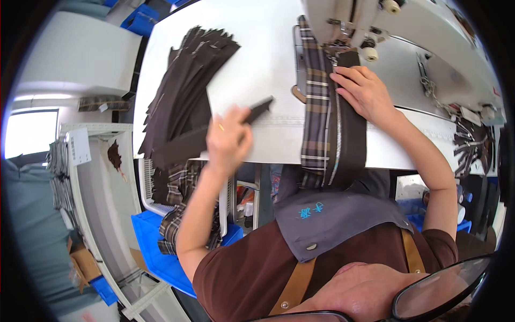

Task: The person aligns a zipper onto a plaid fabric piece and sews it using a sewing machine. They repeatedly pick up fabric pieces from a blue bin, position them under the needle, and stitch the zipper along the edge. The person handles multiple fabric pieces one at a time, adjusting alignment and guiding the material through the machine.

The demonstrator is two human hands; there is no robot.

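Observation:
My left hand (229, 140), somewhat blurred, is closed around a dark brown fabric strip (258, 111). One end of the strip points right over the white table; the other runs back to a fanned pile of similar dark strips (185, 80). Under the sewing machine's presser foot (335, 49) lies a plaid fabric piece (316, 118) with a metal zipper (338, 123) and a dark fabric band (351, 134) along its right side. On that band and the zipper's edge rests my right hand (367, 92), fingers stretched out flat. The lower end of this work hangs over the table's front edge.
The sewing machine (429, 32) overhangs the right side of the white table (257, 59). A blue bin (153, 247) and plaid cloth (182, 185) are below at the left, beside a metal rack (99, 214). Several zippers (472, 145) hang at the far right.

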